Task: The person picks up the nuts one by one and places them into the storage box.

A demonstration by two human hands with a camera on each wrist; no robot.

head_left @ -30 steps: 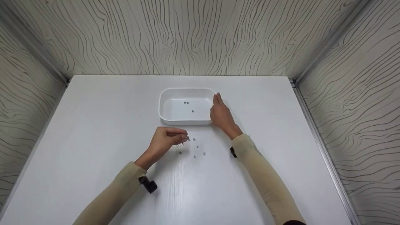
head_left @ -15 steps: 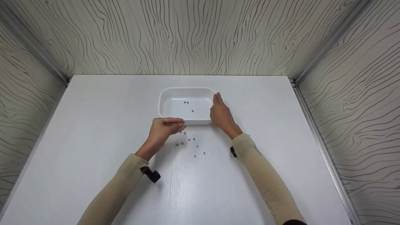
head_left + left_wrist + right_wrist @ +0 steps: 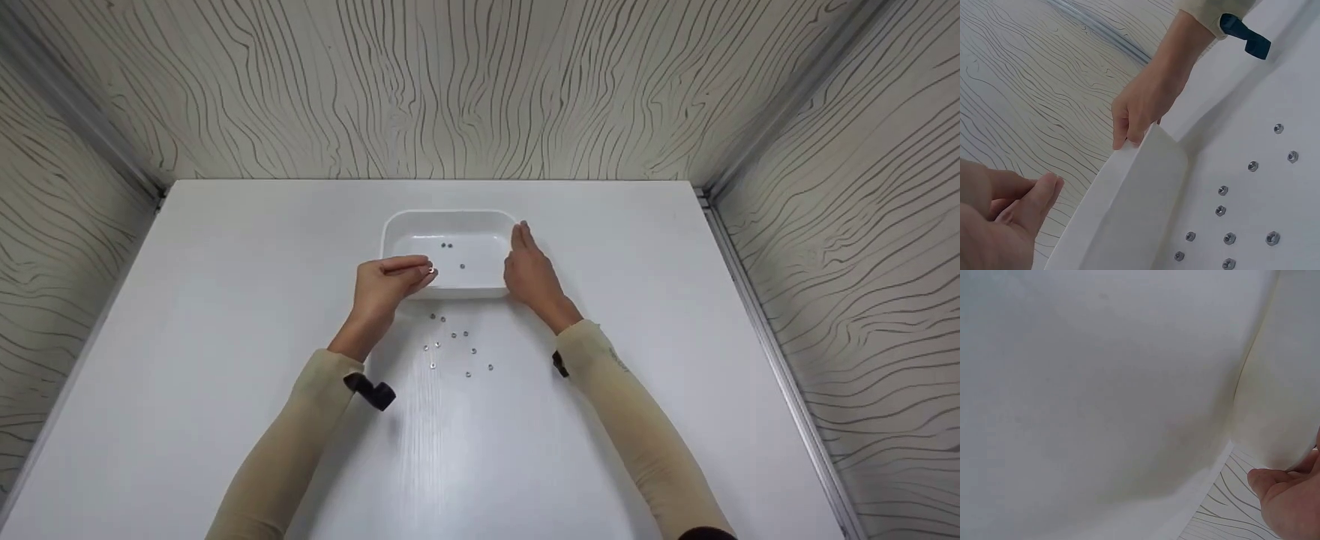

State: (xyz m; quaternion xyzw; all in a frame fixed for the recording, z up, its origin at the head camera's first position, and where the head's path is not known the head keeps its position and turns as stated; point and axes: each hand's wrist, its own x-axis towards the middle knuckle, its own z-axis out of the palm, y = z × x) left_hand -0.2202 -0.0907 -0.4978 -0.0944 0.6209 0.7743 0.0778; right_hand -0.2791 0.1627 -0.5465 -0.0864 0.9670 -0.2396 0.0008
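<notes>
The left hand hangs over the near left corner of the white tray, its thumb and fingertips pressed together on a small metal nut. The nut sits above the tray's near wall, just inside the rim. The right hand lies flat against the tray's right wall, fingers straight and together, gripping nothing. Three nuts already rest on the tray floor. A loose scatter of nuts lies on the white table just in front of the tray, between the two forearms.

The main risk, as I judge it, is the release point: the pinched nut is close to the tray's near rim, so letting go here could send it onto the rim and bouncing back to the table, or rolling toward the table edge. A nut this small can also stick to a fingertip and drop late. If the flat right hand eases off, a bump from the left hand could slide the tray away.
</notes>
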